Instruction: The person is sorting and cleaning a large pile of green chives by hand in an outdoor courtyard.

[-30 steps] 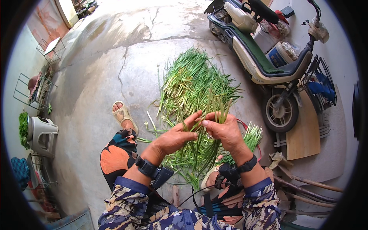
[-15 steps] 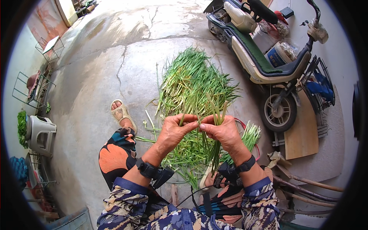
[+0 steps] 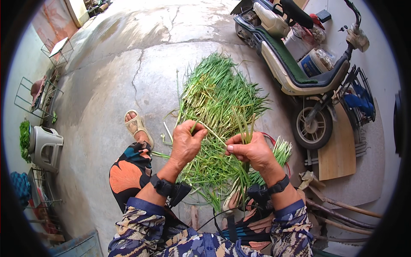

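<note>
Near the middle of the frame, the left hand [image 3: 186, 141] has its fingers closed on one end of a thin green stalk [image 3: 213, 133], which slants down to the right hand [image 3: 252, 150]. The right fingers pinch its other end and are curled round a bunch [image 3: 244, 128], whose tips rise above the hand and whose lower part hangs below it.

Just above the hands, the big pile [image 3: 222, 85] lies on the concrete floor [image 3: 94, 128]; loose stalks [image 3: 207, 169] are strewn below, partly hidden by the hands. Right of the right hand, a pale-ended bundle [image 3: 282, 150] sits partly behind that hand and wrist. Left of the pile, a sandalled foot [image 3: 136, 124] is planted near the stray stalks; the other foot, at lower centre, is largely covered.

A scooter [image 3: 267, 53] fills the upper right, its front wheel [image 3: 311, 124] near the bundle, with buckets [image 3: 316, 64] behind it and a wooden board [image 3: 340, 150] beside the wheel. Poles [image 3: 357, 210] lie at lower right. Along the left edge stand a stool [image 3: 48, 147] bearing leafy greens [image 3: 25, 141] and a wire rack [image 3: 25, 98] with a hat.
</note>
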The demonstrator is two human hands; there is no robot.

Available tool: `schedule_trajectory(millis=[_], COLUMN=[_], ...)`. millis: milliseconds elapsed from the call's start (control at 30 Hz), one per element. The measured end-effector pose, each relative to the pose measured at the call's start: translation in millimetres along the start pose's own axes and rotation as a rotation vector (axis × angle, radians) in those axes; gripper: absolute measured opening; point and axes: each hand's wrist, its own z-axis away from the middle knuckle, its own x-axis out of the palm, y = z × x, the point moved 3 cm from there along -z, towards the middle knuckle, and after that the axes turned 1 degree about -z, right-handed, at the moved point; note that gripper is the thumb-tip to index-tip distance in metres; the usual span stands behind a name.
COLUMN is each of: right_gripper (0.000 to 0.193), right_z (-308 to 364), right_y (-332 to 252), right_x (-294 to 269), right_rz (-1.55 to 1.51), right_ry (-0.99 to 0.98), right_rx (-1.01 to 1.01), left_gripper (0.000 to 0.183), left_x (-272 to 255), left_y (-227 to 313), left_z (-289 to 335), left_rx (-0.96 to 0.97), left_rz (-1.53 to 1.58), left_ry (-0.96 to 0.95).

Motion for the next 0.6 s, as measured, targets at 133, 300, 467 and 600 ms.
schedule_trajectory(millis=[133, 300, 467, 600], right_gripper=[0.016, 0.016, 0.017, 0.017], right_z=[9.1, 16.5, 12.4, 7.1], right_y=[-3.3, -10.7, -3.9, 4.8], right_x=[-9.8, -21.6, -14.9, -3.1], right_rz=[-0.084, -0.162, -0.114, -0.041], right_ry=[-0.019, -0.048, -0.038, -0.036], right_rx=[0.053, 0.025, 0.053, 0.043], left_gripper=[0.012, 0.017, 0.038, 0.024], left_x=[-17.5, -26.2, -0.5, 17.0], left_y=[-30.1, -61.6, 2.8, 22.5], left_z=[-12.0, -11.7, 1.7, 10.0], left_rx=[-0.102, -0.295, -0.199, -0.218], left_rz=[-0.017, -0.008, 0.280, 0.438], left_ry=[0.258, 0.353, -0.056, -0.334])
